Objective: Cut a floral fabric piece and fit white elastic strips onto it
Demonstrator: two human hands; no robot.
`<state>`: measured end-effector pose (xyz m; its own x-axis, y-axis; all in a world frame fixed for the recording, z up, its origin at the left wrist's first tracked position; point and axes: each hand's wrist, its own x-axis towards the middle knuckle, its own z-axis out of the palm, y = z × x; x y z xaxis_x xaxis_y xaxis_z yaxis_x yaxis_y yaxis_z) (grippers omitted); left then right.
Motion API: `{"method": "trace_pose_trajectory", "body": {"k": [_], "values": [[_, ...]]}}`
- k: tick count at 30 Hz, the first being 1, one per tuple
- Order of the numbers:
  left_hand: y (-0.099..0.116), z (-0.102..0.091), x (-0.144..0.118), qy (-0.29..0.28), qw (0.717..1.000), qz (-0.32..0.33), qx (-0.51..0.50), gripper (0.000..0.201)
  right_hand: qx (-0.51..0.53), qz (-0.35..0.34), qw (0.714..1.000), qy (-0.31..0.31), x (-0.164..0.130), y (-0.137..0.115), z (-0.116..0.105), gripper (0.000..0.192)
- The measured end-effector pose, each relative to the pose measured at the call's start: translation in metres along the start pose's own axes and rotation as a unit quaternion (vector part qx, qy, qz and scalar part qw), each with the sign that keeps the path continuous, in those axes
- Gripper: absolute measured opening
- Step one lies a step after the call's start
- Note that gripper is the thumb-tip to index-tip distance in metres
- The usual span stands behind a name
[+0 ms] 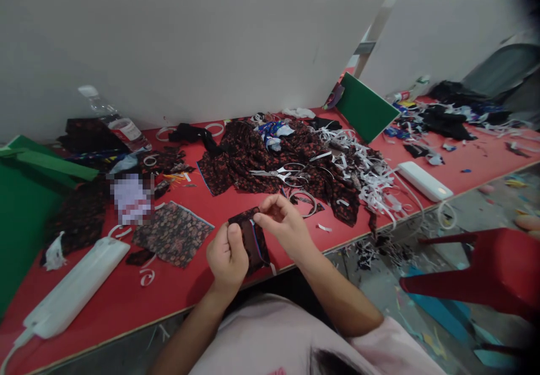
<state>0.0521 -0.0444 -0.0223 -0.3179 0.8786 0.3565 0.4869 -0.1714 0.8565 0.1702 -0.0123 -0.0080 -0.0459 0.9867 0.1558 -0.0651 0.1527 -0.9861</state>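
Observation:
Between my two hands, over the table's front edge, is a small folded piece of dark floral fabric with a blue-and-white edge strip. My left hand grips its left side, thumb on top. At its upper right, my right hand pinches the edge with thumb and fingertips. Flat on the table to the left lies a floral fabric panel. Beyond my hands, metal scissors rest on a heap of dark floral cloth. A white ring lies near my right hand.
The red table carries white power strips, one at left and one at right. White trimmings pile up beside the cloth. A plastic bottle leans at the back left. A red stool stands at right.

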Motion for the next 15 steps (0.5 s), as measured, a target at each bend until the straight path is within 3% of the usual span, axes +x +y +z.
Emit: {"method": "trace_pose_trajectory", "body": {"k": [3,5,7,10,12,15], "values": [[-0.012,0.003,0.000,0.018,1.000,-0.002,-0.016,0.028,0.008,0.015,0.999,-0.036,0.003,0.002,-0.001,0.015],[-0.016,0.004,0.004,-0.014,0.998,-0.036,-0.053,0.028,-0.027,0.000,0.999,-0.047,0.007,0.002,-0.005,0.016],[-0.017,0.002,0.014,-0.082,0.987,-0.074,-0.116,0.030,-0.053,0.016,0.996,-0.071,0.011,0.001,-0.012,0.017],[-0.015,-0.004,0.034,-0.207,0.950,-0.127,-0.199,0.035,-0.117,0.040,0.985,-0.118,0.018,0.000,-0.021,0.017],[-0.015,-0.007,0.045,-0.282,0.934,-0.137,-0.174,0.036,-0.175,0.014,0.975,-0.133,0.021,0.002,-0.023,0.015],[-0.019,-0.006,0.052,-0.329,0.926,-0.132,-0.131,0.034,-0.223,-0.010,0.966,-0.129,0.023,0.009,-0.020,0.014]]}}
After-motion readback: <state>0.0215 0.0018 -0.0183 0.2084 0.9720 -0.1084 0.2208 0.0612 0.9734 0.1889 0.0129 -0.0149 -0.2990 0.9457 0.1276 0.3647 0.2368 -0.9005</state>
